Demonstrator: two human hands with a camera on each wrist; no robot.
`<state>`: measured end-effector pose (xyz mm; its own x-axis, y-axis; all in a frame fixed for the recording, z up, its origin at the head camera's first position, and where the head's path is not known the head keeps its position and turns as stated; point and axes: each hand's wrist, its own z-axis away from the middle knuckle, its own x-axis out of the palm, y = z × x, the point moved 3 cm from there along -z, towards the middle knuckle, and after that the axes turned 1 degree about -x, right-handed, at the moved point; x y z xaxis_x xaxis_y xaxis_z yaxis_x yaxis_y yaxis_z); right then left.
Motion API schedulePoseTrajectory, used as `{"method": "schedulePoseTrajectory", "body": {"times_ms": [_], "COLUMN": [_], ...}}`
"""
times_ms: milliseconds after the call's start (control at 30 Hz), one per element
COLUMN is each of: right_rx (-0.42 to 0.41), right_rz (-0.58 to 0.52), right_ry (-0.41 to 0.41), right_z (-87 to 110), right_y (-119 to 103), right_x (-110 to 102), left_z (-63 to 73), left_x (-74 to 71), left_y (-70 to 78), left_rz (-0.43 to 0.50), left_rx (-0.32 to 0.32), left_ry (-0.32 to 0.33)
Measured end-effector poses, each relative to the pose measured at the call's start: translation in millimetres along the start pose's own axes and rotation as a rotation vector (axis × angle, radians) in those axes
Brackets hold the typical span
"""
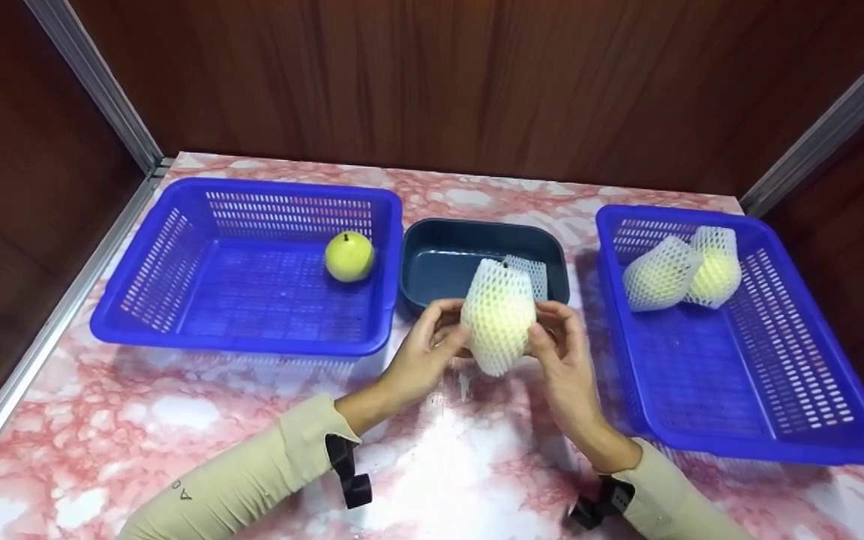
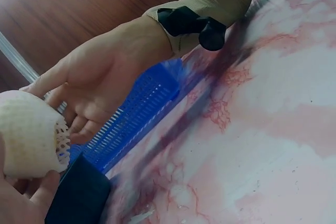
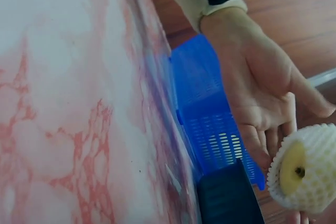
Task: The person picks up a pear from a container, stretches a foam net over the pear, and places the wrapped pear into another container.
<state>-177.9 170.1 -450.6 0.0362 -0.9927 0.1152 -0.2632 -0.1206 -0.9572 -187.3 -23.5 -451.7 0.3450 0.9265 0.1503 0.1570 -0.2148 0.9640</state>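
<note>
Between my two hands is a round yellow-green fruit (image 1: 499, 319) in a white foam net, above the front edge of a dark teal tub (image 1: 432, 271). The net extends past the fruit at top and bottom. My left hand (image 1: 423, 349) holds its left side with thumb and curled fingers. From the opposite side, my right hand (image 1: 568, 367) holds it the same way. The right wrist view shows the bare end of the netted fruit (image 3: 310, 171) with a dark spot through the net's opening. Inside the tub lies a piece of foam net (image 1: 533, 276).
A blue basket (image 1: 244, 346) on the left contains one bare yellow-green fruit (image 1: 349, 256) with a dark stem. In the blue basket (image 1: 769, 450) on the right lie two netted fruits (image 1: 663, 276). Brown panels (image 1: 432, 82) enclose the red-and-white marbled table (image 1: 177, 420).
</note>
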Motion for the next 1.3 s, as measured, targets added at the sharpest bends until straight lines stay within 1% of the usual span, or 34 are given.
{"method": "schedulePoseTrajectory", "body": {"times_ms": [67, 133, 200, 233, 300, 400, 467, 533, 600, 700, 767, 833, 900, 1000, 1067, 1100, 1167, 1300], "right_rx": [-0.003, 0.014, 0.036, 0.048, 0.066, 0.092, 0.109, 0.120, 0.122, 0.116, 0.107, 0.098, 0.097, 0.117, 0.143, 0.157, 0.178, 0.188], "right_rz": [-0.031, -0.064, -0.080, -0.086, -0.085, -0.045, -0.006, 0.036, 0.065, 0.037, 0.011, -0.017, -0.030, -0.032, -0.014, 0.002, 0.047, 0.098], "right_ry": [0.006, -0.020, -0.052, -0.067, -0.094, -0.118, -0.115, -0.085, -0.051, -0.011, -0.014, -0.037, -0.080, -0.134, -0.140, -0.133, -0.111, -0.090], "right_z": [-0.3, -0.2, 0.1, 0.4, 0.9, 1.3, 0.6, -1.0, -2.8, -3.8, -3.1, -2.0, -1.0, -0.8, -1.3, -1.6, -2.5, -3.3], "right_y": [-0.9, -0.8, 0.0, 0.6, 2.4, 4.8, 5.6, 5.8, 5.5, 5.9, 6.0, 6.4, 7.1, 8.7, 10.3, 11.0, 12.3, 12.0], "right_x": [0.6, 2.1, 3.5, 4.3, 5.5, 6.4, 6.2, 4.7, 2.9, 0.7, 0.9, 2.0, 4.1, 6.3, 6.3, 5.8, 4.2, 2.5], "left_z": [-0.8, -1.8, -2.4, -2.8, -2.7, -1.8, -1.0, -0.5, -0.5, -1.4, -2.5, -3.2, -3.5, -2.9, -2.7, -2.5, -2.6, -3.4], "left_x": [-1.2, -2.2, -3.0, -3.2, -2.5, -0.7, 0.2, 0.2, -0.6, -2.1, -3.0, -3.6, -3.4, -1.5, -0.1, 0.2, -0.5, -4.0], "left_y": [0.0, 0.3, 0.6, -0.1, -0.9, -3.4, -4.0, -3.9, -3.9, -4.2, -4.7, -4.7, -4.6, -5.7, -6.9, -7.2, -8.4, -8.6], "left_rz": [-0.005, -0.009, -0.027, -0.035, -0.056, -0.076, -0.082, -0.088, -0.084, -0.090, -0.094, -0.124, -0.154, -0.183, -0.180, -0.171, -0.164, -0.155], "left_rx": [0.013, 0.020, 0.011, -0.001, -0.035, -0.088, -0.106, -0.108, -0.099, -0.069, -0.055, -0.050, -0.065, -0.098, -0.114, -0.119, -0.119, -0.080], "left_ry": [0.039, 0.070, 0.087, 0.084, 0.052, -0.015, -0.034, -0.014, 0.021, 0.072, 0.092, 0.104, 0.091, 0.021, -0.026, -0.039, -0.036, 0.021]}}
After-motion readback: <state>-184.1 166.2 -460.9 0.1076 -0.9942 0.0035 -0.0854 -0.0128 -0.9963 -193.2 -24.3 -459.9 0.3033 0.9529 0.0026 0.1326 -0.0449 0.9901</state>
